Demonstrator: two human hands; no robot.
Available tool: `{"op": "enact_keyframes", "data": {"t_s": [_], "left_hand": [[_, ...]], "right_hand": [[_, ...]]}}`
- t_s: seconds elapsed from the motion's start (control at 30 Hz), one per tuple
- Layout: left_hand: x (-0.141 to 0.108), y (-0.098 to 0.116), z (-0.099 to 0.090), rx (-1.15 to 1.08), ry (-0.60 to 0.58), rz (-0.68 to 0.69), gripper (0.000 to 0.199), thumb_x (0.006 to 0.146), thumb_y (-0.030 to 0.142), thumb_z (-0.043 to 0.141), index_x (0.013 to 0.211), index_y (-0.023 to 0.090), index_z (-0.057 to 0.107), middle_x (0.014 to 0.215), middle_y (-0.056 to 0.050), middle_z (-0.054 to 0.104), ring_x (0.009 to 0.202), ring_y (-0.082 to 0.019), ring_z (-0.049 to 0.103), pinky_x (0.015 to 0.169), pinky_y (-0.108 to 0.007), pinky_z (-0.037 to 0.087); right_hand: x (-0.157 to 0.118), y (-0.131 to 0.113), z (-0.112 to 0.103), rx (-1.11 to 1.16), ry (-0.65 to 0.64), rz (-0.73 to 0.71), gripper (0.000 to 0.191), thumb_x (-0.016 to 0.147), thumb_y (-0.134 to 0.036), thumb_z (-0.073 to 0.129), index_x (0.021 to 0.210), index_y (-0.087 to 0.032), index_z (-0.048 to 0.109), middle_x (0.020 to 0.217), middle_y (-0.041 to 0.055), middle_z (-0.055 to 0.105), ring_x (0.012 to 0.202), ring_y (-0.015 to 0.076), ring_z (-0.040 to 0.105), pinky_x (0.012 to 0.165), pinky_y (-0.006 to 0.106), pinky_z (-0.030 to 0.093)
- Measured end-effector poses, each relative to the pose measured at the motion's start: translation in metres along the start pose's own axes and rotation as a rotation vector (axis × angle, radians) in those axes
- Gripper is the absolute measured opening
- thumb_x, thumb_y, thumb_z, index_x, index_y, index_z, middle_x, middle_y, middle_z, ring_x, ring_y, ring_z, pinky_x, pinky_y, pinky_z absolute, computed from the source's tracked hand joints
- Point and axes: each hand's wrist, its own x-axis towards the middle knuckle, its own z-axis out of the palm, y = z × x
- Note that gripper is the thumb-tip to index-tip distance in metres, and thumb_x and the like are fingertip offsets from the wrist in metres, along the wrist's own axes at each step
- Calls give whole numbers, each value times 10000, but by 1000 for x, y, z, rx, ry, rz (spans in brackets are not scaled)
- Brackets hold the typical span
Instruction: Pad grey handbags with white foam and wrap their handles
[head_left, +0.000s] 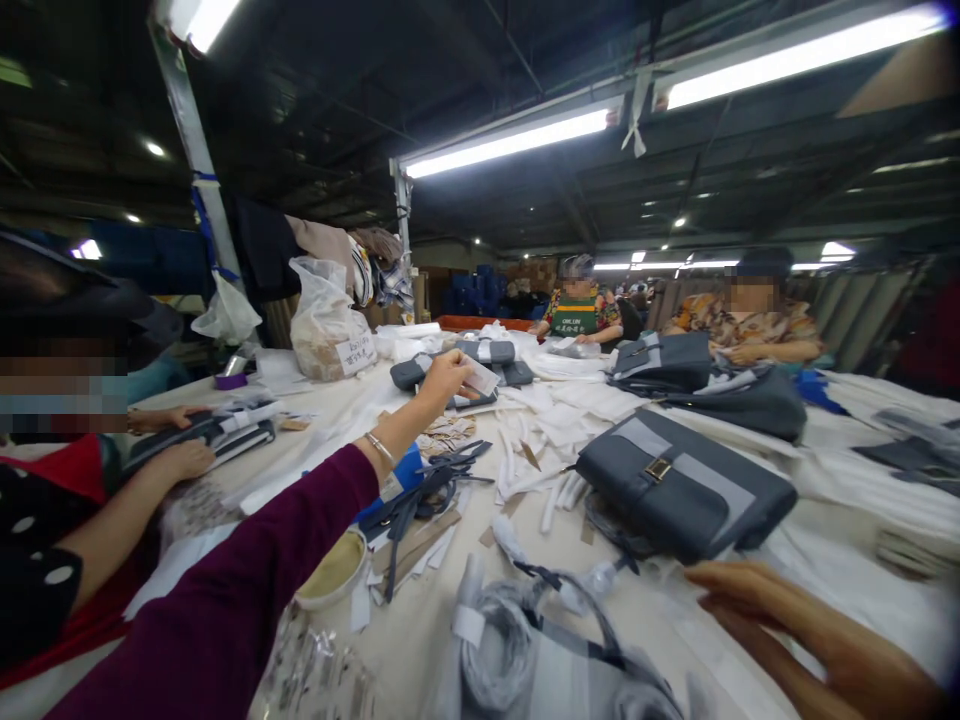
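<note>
As framed, left hand (444, 384): grasping a white tag (481, 377) (fingers hide part)
Right hand (810, 630): open, released, forearm cut off, near grey handbag (679, 485)

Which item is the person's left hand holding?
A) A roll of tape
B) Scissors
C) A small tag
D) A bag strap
C: the left hand pinches a small pale tag in its fingers, over a gray handbag.

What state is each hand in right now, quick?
Left hand: closed, holding a white tag.
Right hand: open, holding nothing.
</note>
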Motion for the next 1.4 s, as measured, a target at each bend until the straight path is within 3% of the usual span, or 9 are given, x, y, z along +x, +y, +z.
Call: {"op": "enact_keyframes", "data": {"t_s": [0.03,0.13,0.27,0.37,0.47,0.6,0.7,1.0,1.4], "left_hand": [[-11,13,2,-46,-38,14,41,849,140,424,823,167,439,815,-32,654,721,-142,668,593,-247,580],[-49,50,8,-196,-157,53,74,823,145,474,770,168,428,728,-15,631,667,-143,658,564,-267,586],[-103,93,9,-368,-311,97,84,790,157,526,759,159,449,663,3,591,585,-134,634,495,-257,572],[-142,119,7,-407,-350,122,87,780,163,538,745,155,459,633,20,547,553,-125,614,474,-255,566],[-175,138,5,-425,-372,154,105,758,153,552,707,156,461,632,28,521,551,-109,591,480,-243,564],[-211,156,4,-463,-407,231,98,751,182,573,705,154,492,660,16,538,569,-103,578,471,-211,542],[-231,165,1,-554,-397,236,114,760,221,583,722,154,499,685,4,561,585,-111,585,454,-202,523],[-273,177,-3,-663,-452,181,138,761,249,596,737,149,503,675,-2,599,560,-132,613,466,-231,528],[-293,187,2,-652,-556,188,74,782,195,553,769,142,503,641,-1,614,535,-146,642,456,-231,529]], "right_hand": [[8,-20,-4,58,-64,20,240,771,-512,564,933,-394,695,1011,65,692,916,288,656,819,422,524],[36,-77,-2,277,-23,120,329,732,-460,621,975,-247,682,934,71,698,862,259,646,823,398,507],[57,-115,15,634,-14,201,540,609,-351,728,1099,-158,611,1000,87,671,701,168,613,689,323,509],[50,-130,18,658,-23,152,483,603,-326,741,1043,-153,640,1005,75,653,648,125,565,610,282,472],[29,-149,9,618,-61,89,297,645,-367,728,836,-146,674,728,15,625,586,109,511,553,251,411],[-3,-171,-10,740,-93,97,262,677,-401,708,662,-147,645,542,-13,569,497,98,476,513,246,384],[-25,-179,-26,722,-91,87,241,677,-367,709,603,-148,640,569,1,604,500,85,466,508,234,362],[-82,-173,-64,630,-111,155,245,632,-331,694,778,-141,750,641,53,706,482,96,490,477,240,394],[-114,-164,-61,632,-200,220,152,566,-212,681,698,-153,730,605,14,663,543,129,576,528,250,462]]}}
